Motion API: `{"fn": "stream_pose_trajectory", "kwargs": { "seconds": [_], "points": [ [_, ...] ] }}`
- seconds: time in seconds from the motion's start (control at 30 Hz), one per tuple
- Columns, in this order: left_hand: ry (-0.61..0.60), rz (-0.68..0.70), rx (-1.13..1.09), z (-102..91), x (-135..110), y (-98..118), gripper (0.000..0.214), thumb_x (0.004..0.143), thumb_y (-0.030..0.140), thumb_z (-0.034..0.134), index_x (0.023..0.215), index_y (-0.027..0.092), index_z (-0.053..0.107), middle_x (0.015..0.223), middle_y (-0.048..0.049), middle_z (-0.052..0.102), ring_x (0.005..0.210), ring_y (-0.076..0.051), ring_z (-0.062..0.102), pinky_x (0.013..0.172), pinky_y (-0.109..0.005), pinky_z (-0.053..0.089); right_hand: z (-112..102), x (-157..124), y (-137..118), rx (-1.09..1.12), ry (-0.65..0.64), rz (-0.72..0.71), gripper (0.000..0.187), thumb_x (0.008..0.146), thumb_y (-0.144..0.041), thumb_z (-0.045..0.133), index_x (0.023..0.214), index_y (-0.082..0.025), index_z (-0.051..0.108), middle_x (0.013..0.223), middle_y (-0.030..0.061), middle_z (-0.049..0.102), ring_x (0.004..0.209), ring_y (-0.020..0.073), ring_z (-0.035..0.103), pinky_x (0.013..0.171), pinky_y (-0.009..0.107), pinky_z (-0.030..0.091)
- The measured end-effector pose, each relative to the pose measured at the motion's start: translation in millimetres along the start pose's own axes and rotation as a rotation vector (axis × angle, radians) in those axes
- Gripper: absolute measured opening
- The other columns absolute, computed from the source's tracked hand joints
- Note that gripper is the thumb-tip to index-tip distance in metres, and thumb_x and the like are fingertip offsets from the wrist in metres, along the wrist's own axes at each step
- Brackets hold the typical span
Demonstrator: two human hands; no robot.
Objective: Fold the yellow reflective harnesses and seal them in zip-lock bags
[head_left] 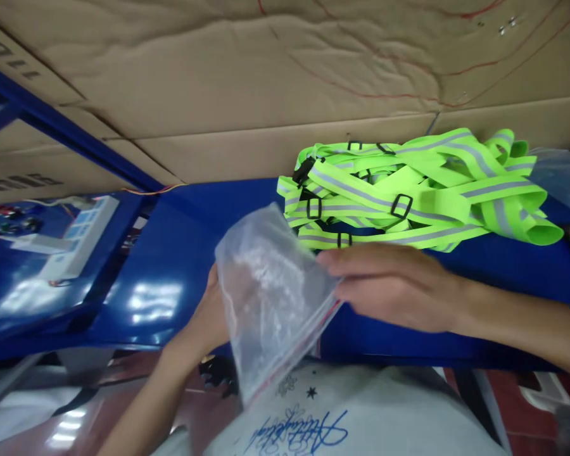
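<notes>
A clear plastic zip bag (270, 297) with a red seal line is held up over the near edge of the blue table (171, 253). My left hand (209, 316) grips it from behind at its left side, fingers mostly hidden by the plastic. My right hand (389, 285) pinches the bag's right edge near the seal, fingers together. Just beyond lies a pile of neon-green reflective straps (408, 190) with grey stripes and black buckles.
Cardboard sheets (266, 76) form a wall behind the table. A white power strip (76, 234) lies on a blue surface to the left. More clear plastic (563, 177) sits at the far right. My white printed shirt (337, 418) fills the bottom.
</notes>
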State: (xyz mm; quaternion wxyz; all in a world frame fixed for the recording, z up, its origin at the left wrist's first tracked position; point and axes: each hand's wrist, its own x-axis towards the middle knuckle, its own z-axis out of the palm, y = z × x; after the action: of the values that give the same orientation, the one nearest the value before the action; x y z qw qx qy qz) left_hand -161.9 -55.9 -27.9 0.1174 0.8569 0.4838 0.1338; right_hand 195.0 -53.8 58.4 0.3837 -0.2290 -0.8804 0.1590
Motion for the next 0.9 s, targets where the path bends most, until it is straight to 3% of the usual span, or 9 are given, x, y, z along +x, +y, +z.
{"fn": "stream_pose_trajectory", "kwargs": {
  "seconds": [0.07,0.13,0.27,0.37,0.43,0.6,0.7,0.8,0.9],
  "points": [
    [0.003,-0.011,-0.061,-3.8,-6,-7,0.048,0.102,0.049,0.044,0.144,0.029,0.056,0.145,-0.0098,0.062,0.136,-0.036,0.058,0.122,-0.066,0.036,26,4,5,-0.010,-0.038,-0.165,0.026,0.108,-0.022,0.046,0.103,-0.018,0.070,0.117,0.0029,0.076,0.122,0.0131,0.068,0.107,0.024,0.057],
    [0.087,-0.091,-0.147,-9.4,-9,-18,0.048,0.101,0.048,0.045,0.145,0.031,0.056,0.149,-0.0086,0.059,0.138,-0.034,0.056,0.122,-0.059,0.041,43,2,13,-0.070,-0.056,-0.258,0.026,0.107,-0.017,0.046,0.096,-0.016,0.070,0.115,0.0041,0.077,0.127,0.0154,0.066,0.112,0.028,0.054],
    [0.289,-0.393,-0.277,-17.8,-10,-32,0.050,0.103,0.054,0.042,0.137,0.024,0.062,0.143,-0.0113,0.063,0.136,-0.032,0.057,0.121,-0.057,0.041,50,-15,28,-0.127,-0.140,-0.217,0.014,0.103,-0.012,0.055,0.106,-0.015,0.068,0.125,0.0060,0.074,0.134,0.0174,0.061,0.117,0.033,0.051],
    [0.249,-0.547,-0.341,-19.7,-10,-25,0.062,0.106,0.060,0.027,0.136,0.019,0.062,0.141,-0.0126,0.064,0.138,-0.030,0.055,0.123,-0.056,0.036,48,-22,34,-0.113,-0.163,-0.133,0.016,0.102,-0.010,0.054,0.111,-0.016,0.066,0.128,0.0072,0.073,0.135,0.0191,0.060,0.115,0.034,0.052],
    [0.181,-0.498,-0.373,-19.5,-10,-16,0.062,0.105,0.062,0.028,0.138,0.021,0.061,0.144,-0.0115,0.062,0.139,-0.030,0.053,0.123,-0.055,0.035,47,-21,38,-0.059,-0.168,-0.069,0.019,0.102,-0.007,0.050,0.110,-0.017,0.065,0.130,0.0071,0.073,0.132,0.0182,0.063,0.111,0.033,0.054],
    [0.082,-0.358,-0.516,-12.5,-16,8,0.050,0.102,0.054,0.051,0.145,0.029,0.053,0.147,-0.0086,0.060,0.136,-0.027,0.057,0.118,-0.048,0.045,49,-15,48,0.139,-0.230,0.168,0.023,0.098,-0.005,0.048,0.102,-0.021,0.064,0.124,0.0016,0.075,0.112,0.0124,0.074,0.091,0.024,0.060],
    [0.159,-0.361,-0.507,-10.9,-20,23,0.056,0.103,0.048,0.051,0.156,0.032,0.040,0.157,-0.0089,0.050,0.143,-0.026,0.050,0.119,-0.049,0.044,48,-16,45,0.063,-0.262,0.116,0.035,0.092,0.002,0.043,0.103,-0.020,0.067,0.124,0.0030,0.075,0.121,0.0174,0.070,0.101,0.033,0.058],
    [0.220,-0.294,-0.259,-18.7,-18,44,0.050,0.103,0.037,0.053,0.153,0.031,0.046,0.161,-0.0076,0.044,0.150,-0.027,0.042,0.124,-0.052,0.036,46,-9,27,-0.041,-0.184,0.019,0.036,0.091,0.003,0.043,0.107,-0.016,0.068,0.128,0.0092,0.073,0.127,0.0224,0.065,0.112,0.042,0.052],
    [0.208,-0.149,-0.061,-28.5,-12,64,0.037,0.104,0.029,0.052,0.139,0.027,0.059,0.143,-0.0073,0.063,0.134,-0.026,0.057,0.116,-0.051,0.042,51,5,3,-0.122,-0.075,0.019,0.027,0.098,-0.006,0.046,0.113,-0.011,0.068,0.130,0.0147,0.069,0.128,0.0245,0.063,0.114,0.043,0.050]
  ]
}}
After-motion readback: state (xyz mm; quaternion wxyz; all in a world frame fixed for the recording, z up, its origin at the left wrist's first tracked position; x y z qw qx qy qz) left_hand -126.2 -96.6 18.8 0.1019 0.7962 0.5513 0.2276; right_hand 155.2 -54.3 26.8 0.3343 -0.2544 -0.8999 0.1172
